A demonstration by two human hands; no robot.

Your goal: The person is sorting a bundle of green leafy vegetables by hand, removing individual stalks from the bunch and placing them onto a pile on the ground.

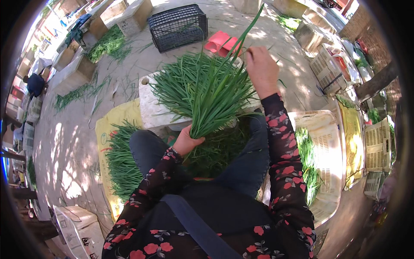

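My left hand (187, 141) grips the gathered lower end of a fanned bunch of long green leaf vegetables, seemingly garlic chives (212, 106), between my knees. The leaves spread over more greens (174, 77) heaped on a white foam block (150, 111). My right hand (262, 69) is raised at the bunch's upper right, fingers bent with the fingertips together, beside the long leaves; whether it pinches one cannot be told. Loose greens (216, 158) lie in shadow between my legs. Another pile of greens (124, 162) rests on a yellow woven sack (103, 129) by my left knee.
A black plastic crate (178, 27) and a pink plastic object (223, 42) are ahead. At right stands a white plastic basket (326, 145) with greens. Concrete blocks (76, 73) and scattered leaves lie at left, with a person (36, 84) farther off. A box (79, 230) is at lower left.
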